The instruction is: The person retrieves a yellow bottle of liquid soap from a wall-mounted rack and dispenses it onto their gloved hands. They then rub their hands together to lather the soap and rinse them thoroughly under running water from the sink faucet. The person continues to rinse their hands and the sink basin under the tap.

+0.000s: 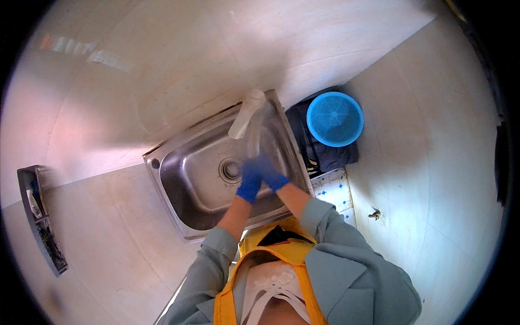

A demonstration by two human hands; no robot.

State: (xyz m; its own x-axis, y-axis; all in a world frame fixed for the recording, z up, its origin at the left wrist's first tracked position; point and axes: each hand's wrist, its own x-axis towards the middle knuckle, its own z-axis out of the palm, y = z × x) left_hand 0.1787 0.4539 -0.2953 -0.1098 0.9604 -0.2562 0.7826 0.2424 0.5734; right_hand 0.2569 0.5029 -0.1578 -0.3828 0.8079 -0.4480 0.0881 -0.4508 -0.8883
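Observation:
A stainless steel sink [199, 154] lies before me, with a round drain strainer [230, 170] in its basin. At the sink's back edge stands a pale tap [245, 115], its long lever pointing into the basin. Both my hands wear blue gloves. My left hand [250, 180] is over the basin, just right of the drain. Beside it and seemingly touching it is my right hand [270, 172]. The two come together below the tap. Motion blur hides the fingers, and I cannot make out anything held in them.
A blue plastic basket [335, 119] sits on dark fabric [325, 156] right of the sink. Below that is a patterned tiled surface [333, 189]. A small metal wall tap [374, 215] projects at the right. A narrow shelf [40, 221] holding items is on the left wall.

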